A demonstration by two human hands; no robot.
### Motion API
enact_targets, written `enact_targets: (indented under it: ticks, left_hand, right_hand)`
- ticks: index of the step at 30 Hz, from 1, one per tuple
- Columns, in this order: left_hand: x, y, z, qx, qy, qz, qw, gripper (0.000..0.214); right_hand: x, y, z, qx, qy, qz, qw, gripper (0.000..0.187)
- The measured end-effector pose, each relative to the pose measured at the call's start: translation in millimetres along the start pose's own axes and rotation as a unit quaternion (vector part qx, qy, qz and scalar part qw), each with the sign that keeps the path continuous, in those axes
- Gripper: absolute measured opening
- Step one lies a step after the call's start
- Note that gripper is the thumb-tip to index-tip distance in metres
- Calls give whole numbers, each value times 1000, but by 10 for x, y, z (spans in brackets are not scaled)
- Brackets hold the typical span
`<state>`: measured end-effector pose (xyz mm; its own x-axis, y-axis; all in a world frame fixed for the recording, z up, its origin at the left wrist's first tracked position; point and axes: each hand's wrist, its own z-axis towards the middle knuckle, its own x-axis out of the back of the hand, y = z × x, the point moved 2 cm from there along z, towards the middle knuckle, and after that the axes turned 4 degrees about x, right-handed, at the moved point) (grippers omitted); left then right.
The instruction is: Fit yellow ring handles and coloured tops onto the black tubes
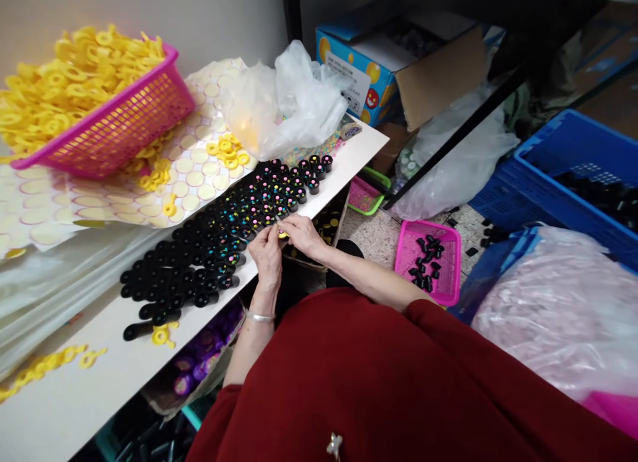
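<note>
- Both hands meet at the table (90,382) edge. The left hand (268,254) and right hand (302,234) are pinched, fingertips together, on a small yellow piece (282,234) held between them.
- Just beyond the fingertips lie the black caps (199,262), packed in rows that run from beyond and right of the hands to the near left.
- Done, as I judge it: the caps directly ahead of the hands and up to their right show coloured centres (272,196).
- Left, as I judge it: the caps to the left of the left hand look plain black (164,276), and they make up a large share of the rows.
- Supply: yellow rings (54,83) heap a pink basket (124,126) far to the left beyond the hands. A few loose rings (162,334) lie by the table edge on the near left.
- Hard to make out: I cannot tell the yellow piece's shape, since the fingers cover most of it, nor whether a cap is held with it.
- Hidden: a plastic bag (289,96) beyond the hands masks what it holds, and the shelf under the table is dark and cut off.
</note>
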<state>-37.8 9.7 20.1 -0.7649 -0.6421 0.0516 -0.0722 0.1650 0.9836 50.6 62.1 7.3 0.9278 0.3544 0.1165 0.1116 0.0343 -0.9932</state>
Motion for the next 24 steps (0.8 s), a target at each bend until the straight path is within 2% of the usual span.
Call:
enact_targets:
  ticks: [4, 9, 15, 17, 20, 24]
  left_hand:
    - [11, -87, 2, 1, -1, 22, 1000, 33]
    - [-10, -119, 11, 24, 12, -15, 1000, 29]
    - [-12, -107, 61, 65, -12, -36, 997, 24]
    - [1, -128, 75, 49, -11, -5, 999, 23]
    - [20, -156, 71, -8, 1, 54, 999, 24]
    - [35, -200, 45, -26, -5, 50, 998, 25]
  right_hand:
    - [-29, 28, -27, -11, 9, 7, 1000, 30]
    - [-42, 21, -53, -37, 10, 35, 999, 30]
    - [-34, 22, -22, -130, -36, 115, 984, 32]
    - [-35, 28, -12, -139, -38, 127, 981, 33]
    - [-41, 18, -21, -119, -19, 125, 985, 32]
    - [-45, 26, -62, -100, 5, 122, 987, 32]
